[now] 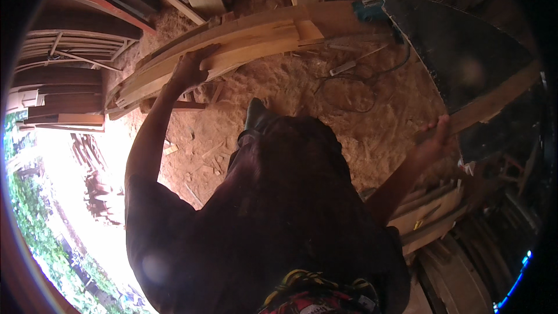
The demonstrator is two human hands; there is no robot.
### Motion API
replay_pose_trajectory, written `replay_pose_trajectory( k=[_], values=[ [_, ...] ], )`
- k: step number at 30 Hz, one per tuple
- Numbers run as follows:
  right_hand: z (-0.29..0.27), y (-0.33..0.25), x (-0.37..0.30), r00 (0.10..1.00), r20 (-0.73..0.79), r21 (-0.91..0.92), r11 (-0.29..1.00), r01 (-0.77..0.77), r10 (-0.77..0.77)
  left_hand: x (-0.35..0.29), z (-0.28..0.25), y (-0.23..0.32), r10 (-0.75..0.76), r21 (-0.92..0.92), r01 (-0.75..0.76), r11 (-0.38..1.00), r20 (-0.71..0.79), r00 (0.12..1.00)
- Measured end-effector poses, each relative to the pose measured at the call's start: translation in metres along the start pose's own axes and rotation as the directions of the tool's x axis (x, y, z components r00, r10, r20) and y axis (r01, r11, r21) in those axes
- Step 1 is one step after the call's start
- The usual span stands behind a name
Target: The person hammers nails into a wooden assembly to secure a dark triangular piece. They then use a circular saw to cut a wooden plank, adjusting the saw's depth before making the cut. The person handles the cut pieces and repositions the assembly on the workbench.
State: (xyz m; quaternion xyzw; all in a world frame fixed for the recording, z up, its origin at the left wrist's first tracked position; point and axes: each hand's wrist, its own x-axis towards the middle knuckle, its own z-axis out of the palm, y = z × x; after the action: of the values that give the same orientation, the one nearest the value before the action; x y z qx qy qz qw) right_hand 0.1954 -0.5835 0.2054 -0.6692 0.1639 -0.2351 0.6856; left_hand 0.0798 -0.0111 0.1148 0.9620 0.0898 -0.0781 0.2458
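Note:
My left hand [190,70] rests on a long pale plank [256,43] at the far left of centre. Its fingers stretch out over the wood and the thumb stands apart. That plank lies among other long boards on a low stack. Off to the right, my right hand [433,141] has its fingers curled round the near end of a narrow wooden strip [494,102]. The strip runs up to the right, across a large dark panel [453,52]. Shadow and some blur dim the right hand, and part of its grip is hidden.
A teal power tool [370,10] sits at the far end of the stack, with a dark cable [349,107] looped on the sawdust-covered floor [285,81]. Boards [427,215] are piled at the near right. Dark timber [67,99] is stacked at the left, beside a bright opening.

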Motion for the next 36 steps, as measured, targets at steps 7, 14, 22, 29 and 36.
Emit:
replay_pose_trajectory(
  k=[7,14,22,29,36],
  values=[
    [0.004,-0.001,-0.004,1.000,0.002,0.005,1.000,-0.024,0.024,0.006,-0.027,0.026,-0.079,-0.047,0.081,0.996,0.032,0.996],
    [0.004,0.009,0.003,0.999,0.041,-0.003,1.000,-0.021,0.021,0.026,-0.041,0.016,-0.053,0.082,0.046,0.996,0.079,0.995],
    [0.002,0.016,0.005,0.996,0.092,0.085,0.996,-0.020,0.012,0.060,-0.059,-0.002,-0.110,0.103,0.097,0.990,0.130,0.985],
    [0.007,0.011,-0.004,0.998,-0.056,-0.079,0.996,-0.046,0.042,0.110,-0.072,-0.059,0.009,-0.117,0.020,0.993,0.242,0.970],
    [0.025,-0.005,-0.031,0.982,-0.175,-0.129,0.991,0.044,-0.066,0.141,-0.084,-0.064,0.075,0.102,-0.065,0.993,-0.094,0.993]
  ],
)
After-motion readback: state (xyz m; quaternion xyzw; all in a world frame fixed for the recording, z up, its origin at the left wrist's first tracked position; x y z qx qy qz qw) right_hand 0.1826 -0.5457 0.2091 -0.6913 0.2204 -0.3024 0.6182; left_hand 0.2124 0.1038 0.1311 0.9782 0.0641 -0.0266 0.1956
